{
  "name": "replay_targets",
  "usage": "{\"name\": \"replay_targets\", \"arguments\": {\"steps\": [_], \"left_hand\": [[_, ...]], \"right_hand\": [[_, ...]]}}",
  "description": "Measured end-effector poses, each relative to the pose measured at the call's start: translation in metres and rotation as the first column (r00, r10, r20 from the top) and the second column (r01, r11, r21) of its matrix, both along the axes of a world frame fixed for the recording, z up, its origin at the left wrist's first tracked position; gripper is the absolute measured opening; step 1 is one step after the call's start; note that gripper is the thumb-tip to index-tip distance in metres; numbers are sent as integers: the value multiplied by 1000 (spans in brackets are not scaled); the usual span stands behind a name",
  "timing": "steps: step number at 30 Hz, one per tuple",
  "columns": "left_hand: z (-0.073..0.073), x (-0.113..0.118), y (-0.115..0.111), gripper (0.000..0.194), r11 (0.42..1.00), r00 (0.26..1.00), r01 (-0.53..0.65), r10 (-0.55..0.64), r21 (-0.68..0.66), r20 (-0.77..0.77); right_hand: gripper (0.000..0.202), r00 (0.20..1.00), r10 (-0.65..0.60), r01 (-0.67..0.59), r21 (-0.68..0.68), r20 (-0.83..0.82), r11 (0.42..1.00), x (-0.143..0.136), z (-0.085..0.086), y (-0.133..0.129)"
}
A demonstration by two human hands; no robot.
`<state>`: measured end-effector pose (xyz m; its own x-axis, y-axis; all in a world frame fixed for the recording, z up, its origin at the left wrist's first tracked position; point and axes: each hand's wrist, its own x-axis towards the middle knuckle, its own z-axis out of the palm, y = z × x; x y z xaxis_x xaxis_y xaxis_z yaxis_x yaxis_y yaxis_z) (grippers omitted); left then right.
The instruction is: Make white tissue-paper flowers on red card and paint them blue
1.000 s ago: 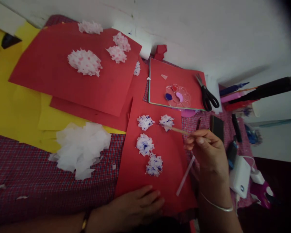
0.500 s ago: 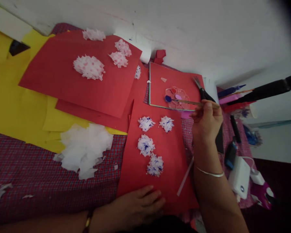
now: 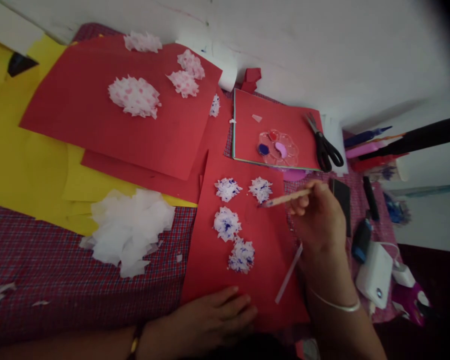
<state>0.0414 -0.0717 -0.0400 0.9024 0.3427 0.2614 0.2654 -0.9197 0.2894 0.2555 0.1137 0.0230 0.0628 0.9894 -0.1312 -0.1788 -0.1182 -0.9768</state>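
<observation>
My right hand [image 3: 318, 215] is closed round a thin wooden paintbrush [image 3: 287, 198], its dark tip just below the upper right tissue flower [image 3: 261, 190]. Whether the tip touches the paper I cannot tell. Several white tissue flowers with blue paint marks, one of them the speckled flower [image 3: 241, 255], rest on a red sheet [image 3: 262, 250]. My left hand [image 3: 217, 315] lies flat with fingers stretched on the sheet's lower edge. Above stands a clear paint palette [image 3: 289, 145] with blue, red and pink paint, on a red-topped pad [image 3: 247, 145].
Pink-dotted tissue flowers [image 3: 134, 96] lie on another red sheet [image 3: 153, 145] at upper left. White tissue pieces [image 3: 131, 230] are heaped on the checked cloth [image 3: 97, 285]. Black scissors [image 3: 324, 150], a white power bank [image 3: 375, 274] and a paper strip [image 3: 288, 274] are at right.
My right hand has brought the paintbrush down from the palette's blue paint to beside the upper right tissue flower. The left hand has stayed in place on the sheet.
</observation>
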Motion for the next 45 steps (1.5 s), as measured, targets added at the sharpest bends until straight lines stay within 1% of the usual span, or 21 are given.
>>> {"name": "replay_targets", "arguments": {"steps": [1,3,6,10,14,15,17,20,22,25,28,30,31,34,36,37,39,41,42,43,45], "left_hand": [[1,-1,0,44,1000,1000,6,-6,-2,2],[2,-2,1,44,1000,1000,13,-13,-10,9],[2,-3,1,43,1000,1000,16,-16,-26,1],[2,-3,1,45,999,1000,30,-31,-28,-7],[3,-3,2,46,999,999,37,-37,-38,-11],[3,-3,2,46,998,999,37,-38,-44,-6],[3,-3,2,46,998,999,37,-37,-46,0],[3,-3,2,45,998,999,40,-41,-39,-14],[3,-3,2,46,997,998,53,-54,-49,-23],[4,-2,3,48,997,998,55,-56,-55,-16],[5,-2,3,48,999,998,46,-47,-19,-32],[5,-3,3,47,999,998,43,-44,-16,-39],[5,-3,3,47,999,998,41,-41,-21,-39],[6,-4,3,47,998,998,44,-46,-34,-40],[6,-4,3,47,999,998,40,-42,-34,-43],[6,-4,4,46,999,998,40,-41,-36,-41],[7,-3,4,46,999,998,37,-39,-36,-44],[7,-3,4,45,999,998,39,-41,-33,-44],[7,-3,4,45,999,998,39,-41,-32,-47],[7,-3,3,45,999,998,38,-39,-31,-48],[7,-3,3,45,999,999,30,-31,-25,-42]], "right_hand": [[15,1000,25,-25,-28,14,999,0,-4,-10],[16,997,36,-33,-49,69,998,0,-11,-25],[15,991,11,-4,-51,136,999,-1,-17,-34],[14,989,-1,7,-40,149,999,-6,-19,-33],[14,983,59,-52,-48,173,998,-6,-22,-32],[14,980,58,-50,-44,190,998,-5,-23,-32],[13,978,20,-17,-20,208,1000,-2,-23,-32],[13,985,-25,25,4,168,1000,-1,-22,-32],[13,990,14,-13,-11,144,1000,-3,-21,-34],[14,984,75,-71,-27,162,997,-5,-22,-34],[13,981,10,-12,10,196,1000,-2,-24,-32],[12,982,-33,29,24,183,999,1,-25,-31],[12,986,-32,29,19,166,999,2,-25,-31],[12,993,33,-31,-18,117,999,1,-24,-33],[13,989,81,-76,-44,127,996,-1,-24,-33],[13,986,84,-79,-44,142,996,-1,-24,-33],[12,985,48,-45,-21,164,999,-1,-23,-32],[12,988,12,-13,5,152,1000,1,-21,-32],[12,991,21,-23,9,135,1000,1,-19,-34],[12,992,54,-55,5,117,998,1,-17,-36],[12,983,159,-159,-1,95,987,0,-14,-43]]}}
